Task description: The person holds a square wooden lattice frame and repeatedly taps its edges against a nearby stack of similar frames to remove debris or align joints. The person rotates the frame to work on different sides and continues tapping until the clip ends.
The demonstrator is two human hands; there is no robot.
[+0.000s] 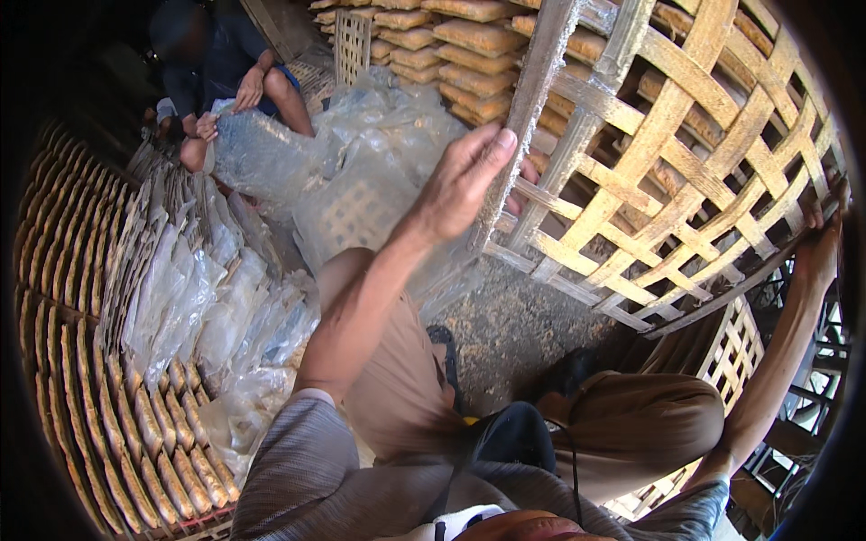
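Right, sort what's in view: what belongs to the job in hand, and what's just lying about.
Job in hand:
woven tray
left hand, gripping it
right hand, at its right edge

Apparently just lying about:
stacked slabs
plastic, left
second tray, lower right

Below the left hand's (457, 185) grip spreads a rough, dark grey-brown floor (514, 311), speckled with small pale crumbs. Left of that grip, a crumpled heap of cloudy, translucent plastic sheets (406, 167) lies across it, a pale lattice showing through. Nearer the wearer's body than the grip, a dark piece of footwear (443, 341) rests on the floor. Toward the right hand's (817, 257) grip sits a stack of pale woven-strip trays (735, 341), its base hidden.
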